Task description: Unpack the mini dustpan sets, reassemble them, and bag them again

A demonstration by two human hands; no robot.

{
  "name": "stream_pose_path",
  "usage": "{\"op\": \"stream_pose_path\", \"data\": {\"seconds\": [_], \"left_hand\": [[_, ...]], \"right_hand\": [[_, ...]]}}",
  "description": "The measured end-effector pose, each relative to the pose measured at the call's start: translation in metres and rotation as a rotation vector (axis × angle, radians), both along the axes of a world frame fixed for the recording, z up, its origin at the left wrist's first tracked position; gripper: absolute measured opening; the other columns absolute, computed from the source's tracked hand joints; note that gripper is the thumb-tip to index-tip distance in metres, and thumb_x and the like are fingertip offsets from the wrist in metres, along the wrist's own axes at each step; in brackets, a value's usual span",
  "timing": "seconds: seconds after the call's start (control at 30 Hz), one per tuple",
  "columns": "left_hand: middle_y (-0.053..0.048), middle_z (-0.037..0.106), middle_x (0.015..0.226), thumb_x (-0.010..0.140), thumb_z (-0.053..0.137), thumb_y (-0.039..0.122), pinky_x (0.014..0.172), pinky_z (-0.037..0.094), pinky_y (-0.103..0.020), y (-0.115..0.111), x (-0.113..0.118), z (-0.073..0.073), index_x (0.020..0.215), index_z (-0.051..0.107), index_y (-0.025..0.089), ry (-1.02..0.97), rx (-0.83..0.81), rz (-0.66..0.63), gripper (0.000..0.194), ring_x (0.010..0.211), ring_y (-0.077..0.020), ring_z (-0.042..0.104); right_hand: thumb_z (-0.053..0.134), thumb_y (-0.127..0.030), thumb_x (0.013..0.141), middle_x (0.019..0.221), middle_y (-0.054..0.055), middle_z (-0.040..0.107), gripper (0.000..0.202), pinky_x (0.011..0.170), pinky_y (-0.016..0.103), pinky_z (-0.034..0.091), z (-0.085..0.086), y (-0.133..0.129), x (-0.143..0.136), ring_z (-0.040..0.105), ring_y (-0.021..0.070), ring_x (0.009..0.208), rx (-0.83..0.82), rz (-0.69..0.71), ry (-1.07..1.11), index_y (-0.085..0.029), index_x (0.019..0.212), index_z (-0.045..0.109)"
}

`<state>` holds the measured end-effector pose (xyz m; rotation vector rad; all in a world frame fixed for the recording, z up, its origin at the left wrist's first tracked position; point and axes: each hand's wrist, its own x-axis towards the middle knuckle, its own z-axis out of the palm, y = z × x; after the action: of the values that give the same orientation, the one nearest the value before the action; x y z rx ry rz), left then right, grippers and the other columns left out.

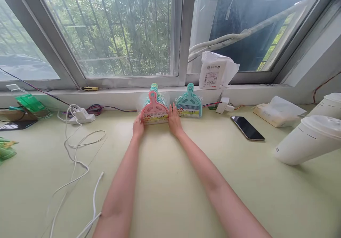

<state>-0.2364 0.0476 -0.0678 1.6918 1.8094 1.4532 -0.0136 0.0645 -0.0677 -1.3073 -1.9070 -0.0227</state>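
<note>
A stack of small dustpan-and-brush sets (154,106) in clear plastic wrap stands upright at the back of the table, with a pink one in front and several green ones behind it. My left hand (137,127) grips the stack's lower left edge. Against its right side lies my right hand (174,120), fingers pointing up, so the stack is held between both palms. Just right of that hand, a teal dustpan-and-brush set (189,103) leans upright against the wall below the window.
White cables (76,152) run over the table's left side near a power adapter (81,114). A green-labelled bottle (32,103) lies back left; a screwdriver (90,88) rests on the sill. To the right are a phone (247,128), tissue packs (277,113) and white cups (311,138).
</note>
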Motion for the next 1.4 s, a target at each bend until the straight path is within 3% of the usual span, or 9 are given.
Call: {"op": "stream_pose_path", "data": {"seconds": [0.17, 0.3, 0.43, 0.53, 0.77, 0.9, 1.07, 1.23, 1.4], "left_hand": [[-0.011, 0.056, 0.134, 0.083, 0.05, 0.016, 0.105, 0.04, -0.05, 0.001, 0.001, -0.008, 0.144, 0.039, 0.023, 0.015, 0.075, -0.021, 0.062, 0.124, -0.0289, 0.05], [-0.017, 0.043, 0.146, 0.084, 0.055, 0.032, 0.11, 0.032, -0.055, -0.001, 0.004, -0.007, 0.152, 0.021, 0.017, 0.062, 0.001, 0.023, 0.077, 0.135, -0.0341, 0.036], [-0.024, 0.023, 0.154, 0.081, 0.057, 0.053, 0.114, 0.021, -0.055, -0.012, 0.01, 0.003, 0.152, 0.004, 0.007, 0.18, 0.046, 0.101, 0.1, 0.143, -0.0368, 0.02], [-0.023, 0.017, 0.156, 0.084, 0.051, 0.057, 0.115, 0.018, -0.053, -0.025, 0.017, 0.013, 0.153, 0.001, 0.01, 0.254, 0.218, 0.149, 0.097, 0.144, -0.0349, 0.017], [-0.021, 0.022, 0.154, 0.091, 0.045, 0.043, 0.114, 0.02, -0.05, -0.041, 0.029, 0.026, 0.149, 0.02, 0.013, 0.365, 0.458, 0.124, 0.07, 0.143, -0.0322, 0.021], [-0.021, 0.025, 0.152, 0.094, 0.038, 0.032, 0.113, 0.022, -0.05, -0.039, 0.032, 0.028, 0.143, 0.032, 0.015, 0.335, 0.445, 0.123, 0.052, 0.142, -0.0305, 0.025], [-0.021, 0.029, 0.149, 0.092, 0.04, 0.026, 0.113, 0.024, -0.052, -0.043, 0.029, 0.033, 0.136, 0.04, 0.016, 0.315, 0.475, 0.118, 0.045, 0.141, -0.0303, 0.027], [-0.018, 0.037, 0.146, 0.089, 0.049, 0.037, 0.114, 0.026, -0.046, -0.067, 0.075, 0.045, 0.13, 0.048, 0.018, 0.277, 0.467, -0.255, 0.045, 0.14, -0.0281, 0.031], [-0.013, 0.066, 0.115, 0.087, 0.035, 0.067, 0.095, 0.045, -0.046, -0.111, 0.161, 0.058, 0.125, 0.055, 0.019, -0.262, -0.102, -0.648, 0.065, 0.112, -0.0315, 0.058]], "right_hand": [[0.03, -0.017, 0.093, 0.161, 0.014, 0.004, 0.065, 0.114, 0.042, 0.028, 0.002, -0.004, 0.0, 0.004, 0.0231, 0.149, -0.015, 0.024, 0.002, -0.011, 0.153, 0.009], [0.028, -0.031, 0.097, 0.159, 0.012, 0.015, 0.058, 0.113, 0.048, 0.025, 0.01, -0.009, 0.007, 0.016, 0.0223, 0.146, 0.054, -0.052, 0.084, -0.02, 0.152, 0.014], [0.028, -0.038, 0.098, 0.154, 0.016, 0.026, 0.05, 0.106, 0.056, 0.028, 0.017, -0.005, 0.053, 0.026, 0.0254, 0.141, 0.095, -0.531, 0.453, -0.026, 0.146, 0.025], [0.041, -0.036, 0.094, 0.137, 0.02, 0.047, 0.041, 0.098, 0.051, 0.036, 0.015, 0.005, 0.097, 0.044, 0.0288, 0.127, -0.08, -0.807, 0.664, -0.019, 0.132, 0.041], [0.055, -0.032, 0.087, 0.106, 0.007, 0.069, 0.018, 0.092, 0.04, 0.038, 0.006, 0.019, 0.131, 0.061, 0.023, 0.1, -0.27, -0.68, 0.623, -0.021, 0.1, 0.06], [0.051, -0.028, 0.087, 0.102, 0.012, 0.07, 0.017, 0.088, 0.039, 0.04, 0.004, 0.016, 0.143, 0.061, 0.025, 0.098, -0.295, -0.578, 0.678, -0.019, 0.095, 0.063], [0.035, -0.023, 0.091, 0.104, 0.018, 0.067, 0.026, 0.08, 0.035, 0.043, 0.008, -0.008, 0.174, 0.061, 0.026, 0.098, -0.271, -0.596, 0.8, -0.016, 0.103, 0.056], [0.033, -0.026, 0.09, 0.097, 0.012, 0.068, 0.021, 0.071, 0.029, 0.044, 0.005, -0.062, 0.17, 0.063, 0.0224, 0.088, -0.283, -0.537, 0.839, -0.019, 0.094, 0.053], [0.032, -0.031, 0.092, 0.091, 0.005, 0.066, 0.019, 0.066, 0.023, 0.045, -0.003, -0.128, 0.14, 0.06, 0.0163, 0.079, -0.313, -0.328, 0.95, -0.022, 0.088, 0.049]]}}
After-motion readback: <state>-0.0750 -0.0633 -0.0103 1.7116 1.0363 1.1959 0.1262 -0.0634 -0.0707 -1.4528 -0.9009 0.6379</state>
